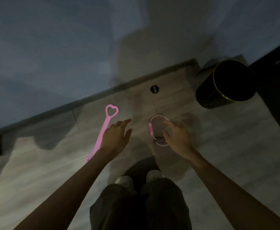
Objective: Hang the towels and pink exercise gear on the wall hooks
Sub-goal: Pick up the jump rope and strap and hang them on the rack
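Ring (151, 130) seemingly beneath fingers (170, 125) of right hand (177, 138)

Both arms reach down, left grip (117, 136) and right grip (177, 138) loosely spread.

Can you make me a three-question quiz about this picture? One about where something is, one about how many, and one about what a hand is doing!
1. Where is the strap with the heart end?
A. On the floor
B. Inside a bucket
C. Hanging on a hook

2. How many pink things lie there?
A. One
B. Two
C. Four

3. What is the left hand doing?
A. Squeezing a towel
B. Reaching with straight fingers, holding nothing
C. Making a fist

Answers:
1 A, because the strap lies flat on the floor.
2 B, because only the strap and the ring are pink.
3 B, because its fingers are spread and nothing is in them.
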Motion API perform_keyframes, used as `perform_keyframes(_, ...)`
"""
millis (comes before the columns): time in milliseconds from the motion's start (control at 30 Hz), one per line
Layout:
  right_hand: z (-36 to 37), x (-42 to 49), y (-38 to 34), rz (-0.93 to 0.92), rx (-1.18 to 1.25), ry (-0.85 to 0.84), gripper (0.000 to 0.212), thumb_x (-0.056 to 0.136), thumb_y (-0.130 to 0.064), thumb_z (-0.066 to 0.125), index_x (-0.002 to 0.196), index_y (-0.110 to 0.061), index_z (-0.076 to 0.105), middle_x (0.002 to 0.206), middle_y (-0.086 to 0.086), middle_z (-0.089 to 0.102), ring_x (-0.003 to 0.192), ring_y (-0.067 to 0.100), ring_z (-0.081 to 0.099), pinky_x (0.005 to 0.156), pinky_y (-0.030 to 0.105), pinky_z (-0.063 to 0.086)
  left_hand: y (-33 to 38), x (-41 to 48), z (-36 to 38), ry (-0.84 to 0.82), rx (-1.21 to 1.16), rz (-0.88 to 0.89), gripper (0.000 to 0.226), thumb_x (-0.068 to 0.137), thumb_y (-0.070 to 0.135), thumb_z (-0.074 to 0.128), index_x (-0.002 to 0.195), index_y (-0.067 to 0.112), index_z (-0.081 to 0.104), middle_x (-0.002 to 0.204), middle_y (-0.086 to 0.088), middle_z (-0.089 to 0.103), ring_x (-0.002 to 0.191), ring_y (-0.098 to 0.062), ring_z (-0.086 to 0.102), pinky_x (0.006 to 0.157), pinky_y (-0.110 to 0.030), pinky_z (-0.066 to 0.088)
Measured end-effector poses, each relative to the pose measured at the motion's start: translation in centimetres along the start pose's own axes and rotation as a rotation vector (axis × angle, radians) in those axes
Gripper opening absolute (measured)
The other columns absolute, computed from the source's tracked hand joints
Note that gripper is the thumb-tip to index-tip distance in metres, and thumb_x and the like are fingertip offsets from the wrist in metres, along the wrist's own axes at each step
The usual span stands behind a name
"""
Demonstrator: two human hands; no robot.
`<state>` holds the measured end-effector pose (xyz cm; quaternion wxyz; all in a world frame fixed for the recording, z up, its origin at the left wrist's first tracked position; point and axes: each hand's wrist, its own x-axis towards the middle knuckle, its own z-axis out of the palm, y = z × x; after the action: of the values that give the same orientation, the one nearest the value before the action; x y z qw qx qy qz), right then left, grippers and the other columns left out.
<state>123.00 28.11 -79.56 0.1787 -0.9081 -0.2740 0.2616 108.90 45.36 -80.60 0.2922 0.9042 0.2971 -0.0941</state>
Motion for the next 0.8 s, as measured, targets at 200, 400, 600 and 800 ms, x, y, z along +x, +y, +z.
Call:
perform_keyframes(200,12.1,8.7,7.8,0.052,-0.007,-0.060,0.023,0.092,-0.020,0.054,0.110,-0.008,0.058,0.109,0.009,0.064,0.101,0.024,0.059,0.095,0.036,0.045,-6.0,9.6,14.1,-0.046,-0.018,0.066,0.042,0.097,0.030,0.047,0.138,0.023,0.043,0.135,-0.005,0.053,0.116,-0.022,0.055,0.099,-0.040,0.046)
perform_keyframes(400,23.1,15.5,13.5,0.087,0.021,-0.028,0.024,0.094,-0.036,0.050,0.097,-0.012,0.055,0.093,0.008,0.063,0.090,0.025,0.060,0.079,0.036,0.046,-11.4,17.3,23.6,-0.003,-0.002,0.162,0.038,0.097,0.029,0.044,0.135,0.022,0.045,0.127,-0.007,0.056,0.106,-0.024,0.058,0.087,-0.039,0.050)
perform_keyframes(600,28.8,18.6,15.6,0.015,-0.117,-0.047,0.052,0.080,-0.034,0.065,0.126,-0.018,0.045,0.120,0.007,0.057,0.110,0.028,0.056,0.090,0.041,0.048,-17.7,20.1,26.9,0.194,0.023,0.093,0.040,0.094,0.023,0.052,0.132,0.012,0.045,0.135,-0.010,0.047,0.115,-0.024,0.051,0.091,-0.032,0.045)
perform_keyframes(800,29.0,19.3,12.1,-0.217,0.039,0.023,0.044,0.087,-0.022,0.062,0.129,-0.018,0.049,0.116,0.002,0.058,0.104,0.014,0.053,0.087,0.023,0.039,-22.9,21.9,26.2,0.411,0.070,-0.170,0.047,0.093,0.017,0.051,0.138,0.011,0.037,0.142,-0.016,0.039,0.127,-0.033,0.039,0.104,-0.049,0.036)
